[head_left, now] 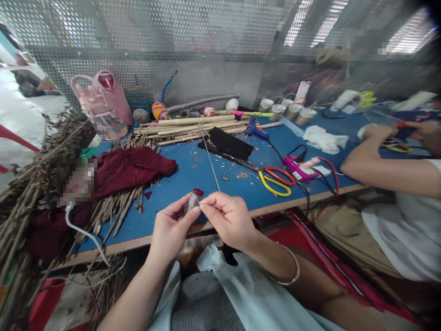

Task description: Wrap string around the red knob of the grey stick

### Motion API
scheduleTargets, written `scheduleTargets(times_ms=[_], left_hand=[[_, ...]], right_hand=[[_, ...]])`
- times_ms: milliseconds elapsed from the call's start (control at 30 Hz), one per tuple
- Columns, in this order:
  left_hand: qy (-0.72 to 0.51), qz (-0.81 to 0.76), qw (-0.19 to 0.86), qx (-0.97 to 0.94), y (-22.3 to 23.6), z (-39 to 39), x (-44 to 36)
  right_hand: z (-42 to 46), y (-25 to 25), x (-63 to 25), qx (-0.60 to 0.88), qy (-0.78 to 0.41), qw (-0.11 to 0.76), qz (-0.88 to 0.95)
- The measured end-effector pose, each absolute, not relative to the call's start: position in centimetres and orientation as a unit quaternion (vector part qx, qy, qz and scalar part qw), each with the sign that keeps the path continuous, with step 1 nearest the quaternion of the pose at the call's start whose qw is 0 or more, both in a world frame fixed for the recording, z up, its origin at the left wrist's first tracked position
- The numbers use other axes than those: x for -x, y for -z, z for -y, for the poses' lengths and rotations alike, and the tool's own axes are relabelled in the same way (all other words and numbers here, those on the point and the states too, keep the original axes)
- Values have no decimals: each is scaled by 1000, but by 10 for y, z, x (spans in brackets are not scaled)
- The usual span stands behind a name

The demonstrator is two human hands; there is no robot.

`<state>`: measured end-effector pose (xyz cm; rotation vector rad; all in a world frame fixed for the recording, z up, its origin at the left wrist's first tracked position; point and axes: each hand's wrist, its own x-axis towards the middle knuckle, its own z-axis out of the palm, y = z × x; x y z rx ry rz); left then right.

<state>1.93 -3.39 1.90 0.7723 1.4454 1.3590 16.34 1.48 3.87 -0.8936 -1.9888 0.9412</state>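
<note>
My left hand is closed around a small grey-wound piece with a dark red end, held above the table's front edge. Close beside it, my right hand pinches a thin grey thread between thumb and fingers. That thread stretches from the fingers up across the table toward the bundle of wooden sticks. Both hands nearly touch at the fingertips. The lower part of the wound piece is hidden by my left fingers.
Scissors with red and yellow handles lie to the right, near black fabric, a blue glue gun and a purple power strip. Maroon cloth and dry stalks fill the left. A co-worker's arm rests at right.
</note>
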Motion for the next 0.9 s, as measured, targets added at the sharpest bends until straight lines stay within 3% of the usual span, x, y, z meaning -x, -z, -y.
scheduleTargets(times_ms=[267, 500, 800, 900], left_hand=[[-551, -604, 471, -332, -16, 38, -17], [-568, -541, 532, -318, -26, 38, -17], [-495, -387, 701, -336, -27, 23, -6], [-508, -473, 624, -359, -30, 21, -14]], right_hand=[[-22, -38, -168, 359, -413, 394, 738], [-28, -31, -164, 361, -575, 383, 627], [-61, -33, -166, 168, -768, 255, 563], [-61, -38, -162, 210, -747, 300, 554]])
